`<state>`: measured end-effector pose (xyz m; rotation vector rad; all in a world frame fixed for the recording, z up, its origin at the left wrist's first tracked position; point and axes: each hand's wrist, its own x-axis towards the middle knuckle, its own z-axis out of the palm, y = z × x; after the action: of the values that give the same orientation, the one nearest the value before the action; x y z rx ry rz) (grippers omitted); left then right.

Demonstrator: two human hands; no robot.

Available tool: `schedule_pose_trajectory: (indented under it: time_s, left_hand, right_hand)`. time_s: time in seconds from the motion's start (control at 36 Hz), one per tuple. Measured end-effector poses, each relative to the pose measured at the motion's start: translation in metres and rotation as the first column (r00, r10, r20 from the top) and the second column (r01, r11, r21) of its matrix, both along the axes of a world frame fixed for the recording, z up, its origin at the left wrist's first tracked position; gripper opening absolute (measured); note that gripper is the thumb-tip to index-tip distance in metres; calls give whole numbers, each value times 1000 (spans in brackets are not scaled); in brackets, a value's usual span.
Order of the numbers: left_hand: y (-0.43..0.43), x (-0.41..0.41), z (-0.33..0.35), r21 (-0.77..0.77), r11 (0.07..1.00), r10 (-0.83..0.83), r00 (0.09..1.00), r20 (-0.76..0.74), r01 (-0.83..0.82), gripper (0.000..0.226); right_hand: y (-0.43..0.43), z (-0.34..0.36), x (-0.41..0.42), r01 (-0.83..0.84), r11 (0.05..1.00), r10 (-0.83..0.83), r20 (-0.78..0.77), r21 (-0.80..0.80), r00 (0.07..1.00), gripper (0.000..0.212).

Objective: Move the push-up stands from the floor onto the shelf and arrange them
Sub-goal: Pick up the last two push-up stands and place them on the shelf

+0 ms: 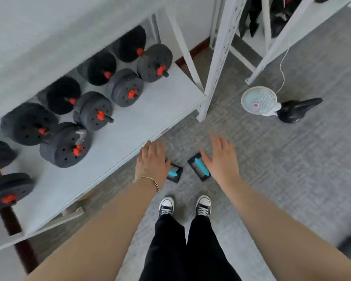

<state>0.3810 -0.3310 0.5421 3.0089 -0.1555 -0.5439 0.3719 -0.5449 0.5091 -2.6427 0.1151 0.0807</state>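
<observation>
Two black push-up stands with turquoise grips lie on the grey carpet in front of my feet. The left stand [175,173] is partly hidden under my left hand [152,161], which hovers above it with fingers spread and nothing held. The right stand [199,169] lies just left of my right hand [221,157], also spread and holding nothing. The white shelf [130,136] stands to the left, its front edge close to my left hand.
Several black dumbbells with red collars [93,112] fill the back and left of the shelf board. A white shelf post [215,74] rises ahead. A small white fan [258,100] and a black bicycle saddle [298,110] lie on the carpet to the right. My shoes [184,205] are below the stands.
</observation>
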Motion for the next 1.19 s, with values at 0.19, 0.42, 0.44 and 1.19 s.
schedule_pose_trajectory:
  time_s: [0.19, 0.42, 0.44, 1.19]
  left_hand:
    - [8, 16, -150, 31, 988, -142, 980, -142, 148, 55]
    - [28, 32, -368, 42, 941, -309, 906, -289, 335, 75]
    - [31, 31, -391, 43, 932, -331, 892, -308, 361, 76]
    - [59, 20, -620, 1, 807, -518, 709, -479, 590, 46]
  right_hand:
    - [0, -138, -20, 77, 997, -77, -173, -6, 982, 62]
    - [-3, -336, -25, 66, 994, -92, -356, -87, 930, 68]
    - [-4, -358, -26, 66, 993, -96, -374, -94, 922, 68]
    - [-17, -585, -13, 181, 982, -178, -620, -60, 764, 57]
